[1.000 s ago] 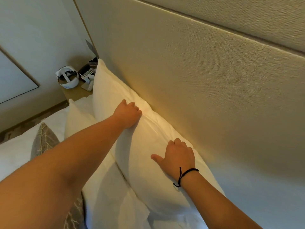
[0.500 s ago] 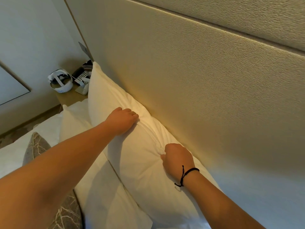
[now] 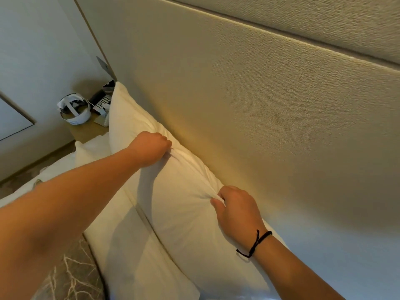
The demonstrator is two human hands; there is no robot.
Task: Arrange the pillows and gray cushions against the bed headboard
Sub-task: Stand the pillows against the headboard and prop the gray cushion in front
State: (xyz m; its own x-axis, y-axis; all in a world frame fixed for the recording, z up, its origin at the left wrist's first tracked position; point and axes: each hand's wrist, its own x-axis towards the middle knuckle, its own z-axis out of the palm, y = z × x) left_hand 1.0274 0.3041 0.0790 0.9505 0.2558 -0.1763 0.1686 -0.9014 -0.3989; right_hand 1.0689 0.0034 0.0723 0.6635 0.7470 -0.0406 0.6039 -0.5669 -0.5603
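Note:
A large white pillow (image 3: 184, 204) stands on edge against the beige padded headboard (image 3: 249, 109). My left hand (image 3: 151, 148) is closed on a pinch of its cover near the upper edge. My right hand (image 3: 236, 208), with a black cord on the wrist, grips a bunched fold of the same cover lower down. A second white pillow (image 3: 129, 252) lies in front of the first, partly under my left arm. A gray patterned cushion (image 3: 71, 276) shows at the bottom left, mostly hidden by my arm.
A wooden bedside table (image 3: 86, 131) beyond the pillows holds a white headset (image 3: 74, 110), a phone (image 3: 101, 100) and small items. The wall and a strip of floor lie at the left. White bedding (image 3: 13, 198) spreads under my left arm.
Both hands went from lying flat on the pillow to closing on its cover, bunching the fabric. The view shifted slightly.

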